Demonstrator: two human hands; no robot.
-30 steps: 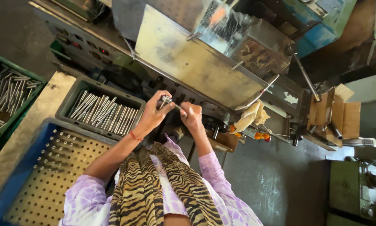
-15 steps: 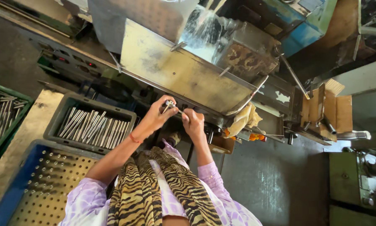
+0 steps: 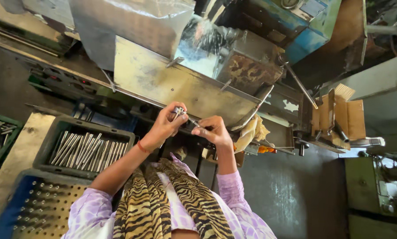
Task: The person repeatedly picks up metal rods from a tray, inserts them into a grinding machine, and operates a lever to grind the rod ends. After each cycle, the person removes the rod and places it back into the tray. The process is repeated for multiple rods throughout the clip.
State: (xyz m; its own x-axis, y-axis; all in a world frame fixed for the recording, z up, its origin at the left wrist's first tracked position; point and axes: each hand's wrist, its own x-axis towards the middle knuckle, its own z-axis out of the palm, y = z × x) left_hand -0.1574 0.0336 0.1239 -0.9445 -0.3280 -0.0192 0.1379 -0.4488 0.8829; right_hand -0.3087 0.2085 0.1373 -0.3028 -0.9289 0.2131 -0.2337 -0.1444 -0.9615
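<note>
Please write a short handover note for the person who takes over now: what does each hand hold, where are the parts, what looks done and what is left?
Left hand: fingertips pinch the head end of a small metal pin, raised in front of the machine's metal guard.
Right hand: holds the other end of the same pin.
Parts: loose metal rods lie in the grey crate; the blue perforated tray carries pins standing in some holes.
Done: part of the tray is filled.
Left: many holes are open; rods are left in the crate.

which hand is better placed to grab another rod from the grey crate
Left, probably. The left hand pinches the metal pin on the side where the grey crate of rods sits. The right hand holds the pin's other end, farther from the crate.
</note>
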